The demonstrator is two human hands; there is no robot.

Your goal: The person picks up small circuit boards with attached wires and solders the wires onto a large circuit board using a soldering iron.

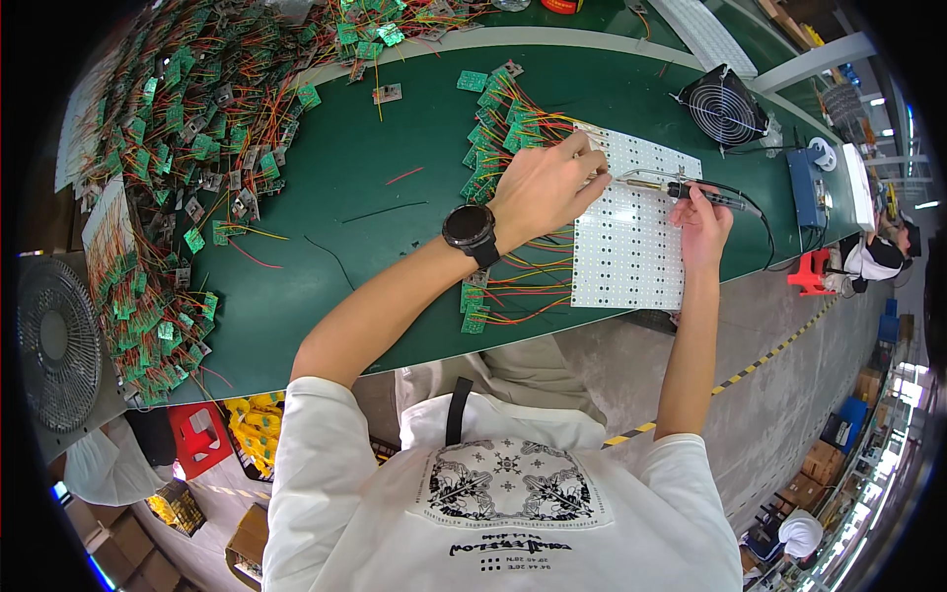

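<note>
Left hand (546,185), w/ black watch on wrist, rests on top-left corner of white perforated panel (631,237) on green desk (375,247); fingers curled, tips pinched together at panel edge, can't tell on what. Right hand (702,225) closed round black soldering iron (691,190), tip over panel's upper part near left fingertips. Small green circuit boards w/ red/yellow wires (493,128) lie just left of panel, touching it. Big heap of same boards (187,128) at desk's far left. Blue box (807,187) beside small black fan (723,105) at right. Brown cartons (824,459) on floor, lower right.

left hand (546,185) fingertips: hidden (behind knuckles) | soldering iron (691,192) tip: too small
</note>
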